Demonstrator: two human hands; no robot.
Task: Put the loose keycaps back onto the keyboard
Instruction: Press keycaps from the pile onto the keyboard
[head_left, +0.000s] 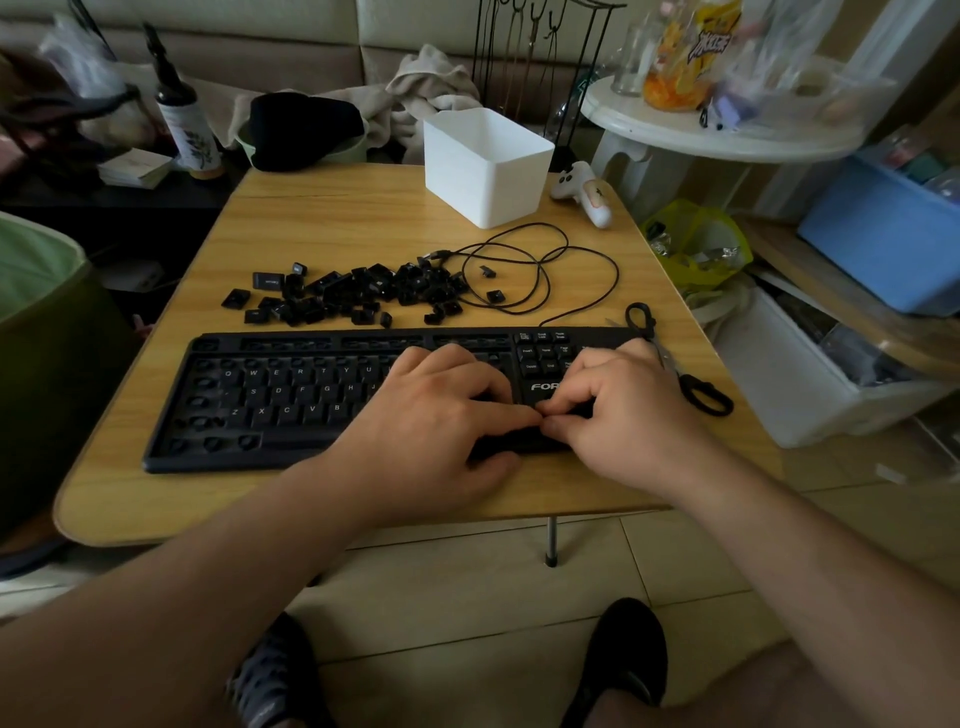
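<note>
Both hands (524, 410) on black keyboard (291, 400)

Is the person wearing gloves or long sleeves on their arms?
No. Both the left hand and the right hand are bare, with no gloves, rings, or watch showing. Both forearms are bare too, so no sleeves reach into view.

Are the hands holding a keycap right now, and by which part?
Cannot tell. Both the left hand and the right hand curl fingertips together over the keyboard, hiding anything pinched there.
</note>
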